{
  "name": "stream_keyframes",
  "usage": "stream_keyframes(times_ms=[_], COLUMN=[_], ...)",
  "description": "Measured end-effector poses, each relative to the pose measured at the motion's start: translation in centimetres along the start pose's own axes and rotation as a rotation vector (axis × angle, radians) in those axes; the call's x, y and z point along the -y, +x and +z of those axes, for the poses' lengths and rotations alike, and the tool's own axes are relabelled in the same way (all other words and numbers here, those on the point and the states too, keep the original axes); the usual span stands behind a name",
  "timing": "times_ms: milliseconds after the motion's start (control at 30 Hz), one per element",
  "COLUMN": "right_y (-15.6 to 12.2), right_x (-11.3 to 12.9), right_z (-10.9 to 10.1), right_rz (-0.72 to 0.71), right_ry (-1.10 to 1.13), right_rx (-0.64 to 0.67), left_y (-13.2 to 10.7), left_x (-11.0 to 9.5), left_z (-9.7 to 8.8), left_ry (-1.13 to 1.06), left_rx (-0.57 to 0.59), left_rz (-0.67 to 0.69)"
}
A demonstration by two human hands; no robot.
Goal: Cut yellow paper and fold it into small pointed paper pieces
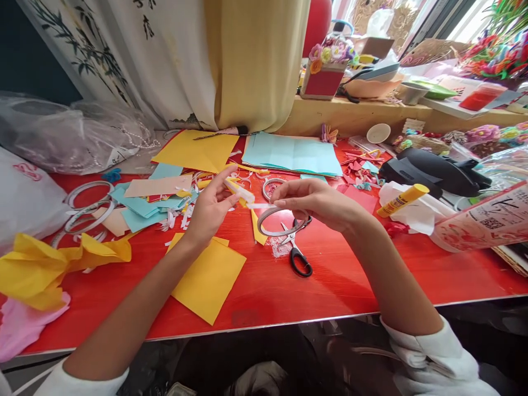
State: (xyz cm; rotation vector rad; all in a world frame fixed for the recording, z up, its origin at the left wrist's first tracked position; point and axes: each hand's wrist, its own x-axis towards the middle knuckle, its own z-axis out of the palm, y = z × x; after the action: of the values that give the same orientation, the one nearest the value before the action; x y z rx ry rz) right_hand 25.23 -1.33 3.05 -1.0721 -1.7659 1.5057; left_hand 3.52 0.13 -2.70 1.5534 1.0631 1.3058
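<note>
My left hand (pixel 212 206) pinches a narrow yellow paper piece (pixel 234 187) between thumb and fingers. A whitish strip of tape (pixel 246 194) lies along its end and stretches across to my right hand (pixel 317 198). With thumb and fingertips, my right hand grips a thin roll of double-sided tape (pixel 263 230), tilted above the table. Below the roll lie scissors (pixel 293 250) with black handles, partly hidden by it. Another folded yellow strip (pixel 258 228) rests just left of the scissors. Yellow paper squares (pixel 214 278) lie under my left forearm.
The red table (pixel 330 286) holds paper scraps (pixel 144 206), tape rolls (pixel 88 192), yellow sheets (pixel 202 151) and light blue sheets (pixel 292 151). On the right are a glue stick (pixel 402 201), a black object (pixel 433 168) and a pink printed package (pixel 487 217). Plastic bags stand left.
</note>
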Motion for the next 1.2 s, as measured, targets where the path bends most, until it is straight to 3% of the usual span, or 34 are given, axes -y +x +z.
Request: stream_keyframes(times_ms=[200,333,733,1200], right_y=[-0.1,-0.1,0.6,0.9], right_x=[-0.5,-0.8,-1.4,-1.6], right_z=[-0.1,0.2,3.1,3.2], right_rz=[-0.149,-0.125,-0.261,-0.267], right_ry=[-0.273,-0.364,-0.357,-0.264], right_rx=[-0.02,-0.033,-0.404,-0.452], left_y=[0.1,0.0,-1.2,-1.6], left_x=[-0.8,-1.0,-1.8,-2.0], left_z=[-0.1,-0.2,1.4,1.5], left_ry=[-0.041,-0.027,-0.177,-0.185], left_rx=[-0.114,-0.142,-0.041,-0.007], left_rz=[-0.051,-0.071,-0.154,-0.158])
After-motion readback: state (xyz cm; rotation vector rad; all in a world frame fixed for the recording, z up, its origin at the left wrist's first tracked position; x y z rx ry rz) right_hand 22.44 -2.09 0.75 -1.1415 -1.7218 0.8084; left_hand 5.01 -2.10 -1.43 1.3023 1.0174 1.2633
